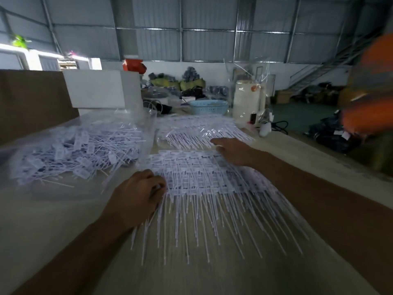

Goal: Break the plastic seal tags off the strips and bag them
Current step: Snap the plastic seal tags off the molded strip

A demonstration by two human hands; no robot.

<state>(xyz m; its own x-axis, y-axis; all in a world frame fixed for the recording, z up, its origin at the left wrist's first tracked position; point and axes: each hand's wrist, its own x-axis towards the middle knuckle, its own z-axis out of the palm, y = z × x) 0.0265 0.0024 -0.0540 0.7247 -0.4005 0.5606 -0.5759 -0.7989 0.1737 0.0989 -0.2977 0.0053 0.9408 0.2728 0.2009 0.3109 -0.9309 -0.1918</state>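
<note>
white seal tags (208,182) (blue print), pale blue basket (208,107)

Left hand (138,193) fingertips: curling under at the stack's left edge, so whether they are pinching a strip is not showing
Print on the strips of seal tags (204,177): smearing into blur, too small to be reading
Right hand (232,152) palm: lying hidden against the far end of the stack
Orange figure (368,81) at the right edge: blurring heavily and being cut off by the frame
Clear bag (70,150) at the left: running off the left edge
Shelf clutter behind the blue basket (208,106): too blurred for naming
</note>
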